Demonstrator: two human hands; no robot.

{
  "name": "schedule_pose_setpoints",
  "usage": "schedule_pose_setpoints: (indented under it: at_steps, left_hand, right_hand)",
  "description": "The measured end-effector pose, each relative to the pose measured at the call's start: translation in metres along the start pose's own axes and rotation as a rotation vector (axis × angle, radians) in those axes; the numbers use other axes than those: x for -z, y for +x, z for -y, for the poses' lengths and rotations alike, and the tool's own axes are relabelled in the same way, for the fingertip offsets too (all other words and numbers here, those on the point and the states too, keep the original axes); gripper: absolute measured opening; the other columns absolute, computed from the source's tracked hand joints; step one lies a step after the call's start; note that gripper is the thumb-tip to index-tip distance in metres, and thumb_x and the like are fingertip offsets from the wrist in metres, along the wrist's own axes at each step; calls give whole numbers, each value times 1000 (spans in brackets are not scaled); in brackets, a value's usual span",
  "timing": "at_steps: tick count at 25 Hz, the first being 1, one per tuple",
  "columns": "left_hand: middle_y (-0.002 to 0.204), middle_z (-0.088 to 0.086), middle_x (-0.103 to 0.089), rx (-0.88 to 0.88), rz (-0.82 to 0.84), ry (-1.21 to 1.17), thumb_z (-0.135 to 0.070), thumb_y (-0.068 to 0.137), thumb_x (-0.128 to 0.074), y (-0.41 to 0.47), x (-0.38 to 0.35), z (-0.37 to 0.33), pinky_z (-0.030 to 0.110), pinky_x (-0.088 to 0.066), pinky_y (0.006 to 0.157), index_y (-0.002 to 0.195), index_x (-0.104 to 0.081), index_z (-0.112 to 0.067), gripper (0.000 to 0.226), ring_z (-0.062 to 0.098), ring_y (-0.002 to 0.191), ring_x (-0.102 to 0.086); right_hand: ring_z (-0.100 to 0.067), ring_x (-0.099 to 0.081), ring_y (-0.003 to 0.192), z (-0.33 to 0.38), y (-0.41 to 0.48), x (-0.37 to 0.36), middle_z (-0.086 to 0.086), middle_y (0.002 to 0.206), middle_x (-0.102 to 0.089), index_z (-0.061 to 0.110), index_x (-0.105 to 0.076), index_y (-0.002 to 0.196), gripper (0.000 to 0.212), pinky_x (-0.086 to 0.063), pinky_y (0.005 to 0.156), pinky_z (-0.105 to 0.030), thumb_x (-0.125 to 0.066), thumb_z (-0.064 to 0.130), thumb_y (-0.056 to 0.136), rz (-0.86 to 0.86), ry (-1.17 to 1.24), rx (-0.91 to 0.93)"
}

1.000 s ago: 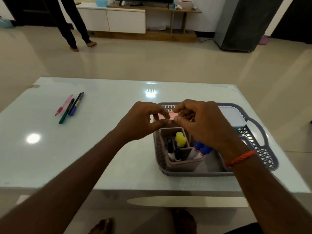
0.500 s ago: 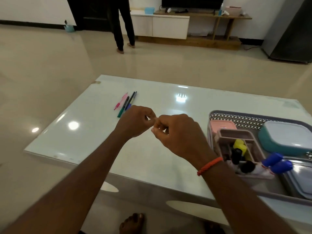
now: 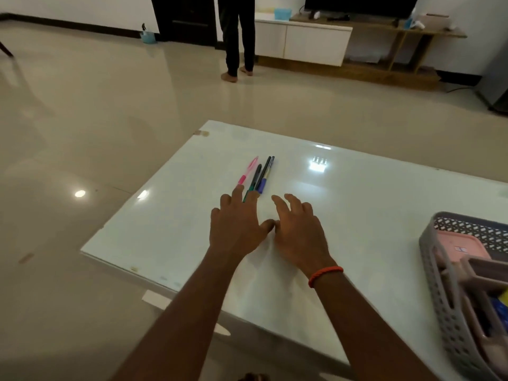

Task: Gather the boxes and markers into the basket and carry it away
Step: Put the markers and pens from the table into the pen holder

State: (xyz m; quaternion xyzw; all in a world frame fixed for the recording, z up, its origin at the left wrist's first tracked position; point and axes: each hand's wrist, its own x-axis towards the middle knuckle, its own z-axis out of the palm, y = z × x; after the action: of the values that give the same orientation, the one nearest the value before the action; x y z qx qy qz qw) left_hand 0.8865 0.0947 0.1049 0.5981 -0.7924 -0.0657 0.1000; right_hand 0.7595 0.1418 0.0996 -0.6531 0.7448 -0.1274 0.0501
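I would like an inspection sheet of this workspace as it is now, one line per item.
Surface: white glossy table, light reflections.
Job's things: four pens lying together on the table; grey basket at the right, holding a pink box.
Clutter: nothing seen.
Grippers: left hand and right hand open, side by side, reaching toward the pens.
Cables: one thin cable on the floor by the TV stand.
Surroundings: shiny floor; a person standing far behind.

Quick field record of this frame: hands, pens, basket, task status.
left hand: open, fingers spread, fingertips at the near ends of the pens; contact unclear
right hand: open, beside left hand, holds nothing
pens: side by side on table, outside basket
basket: on table at right edge of view, pink box inside
status: pens not yet gathered
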Motion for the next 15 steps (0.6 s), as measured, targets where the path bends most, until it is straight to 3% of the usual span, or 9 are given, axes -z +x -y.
schedule_pose_setpoints:
  at_steps: [3, 6, 11, 15]
  left_hand:
    - [160, 4, -28, -16, 16, 34, -63, 92, -48, 4, -9, 2, 43, -39, 103, 152, -27, -30, 71, 27, 135, -39]
    - [156, 2, -35, -44, -16, 29, -52, 97, -45, 7, -11, 8, 38, -40, 99, 153, -28, -28, 63, 25, 130, -41]
    - [148, -1, -46, -53, -24, 7, -52, 95, -48, 11, -16, 12, 39, -41, 97, 146, -40, -26, 58, 24, 127, -44]
    - [126, 0, -59, -29, -23, -71, -58, 91, -55, 16, -13, 15, 37, -48, 93, 129, -57, -24, 51, 21, 114, -52]
  right_hand:
    - [-27, -33, 135, 3, 26, -9, -3, 160, -23, 29, -22, 153, 63, -51, 88, -36, -47, 26, 96, -25, -77, 15]
    - [-26, -38, 127, 8, 46, -14, 0, 161, -22, 33, -24, 153, 61, -52, 76, -33, -47, 31, 96, -14, -143, 73]
    - [-25, -41, 124, 5, 56, -15, 0, 152, -39, 24, -41, 146, 47, -52, 78, -36, -39, 28, 99, -40, -143, 77]
    - [-22, -51, 113, 2, 50, -10, -4, 117, -64, 16, -61, 123, 35, -51, 79, -34, -45, 32, 97, -109, -20, 18]
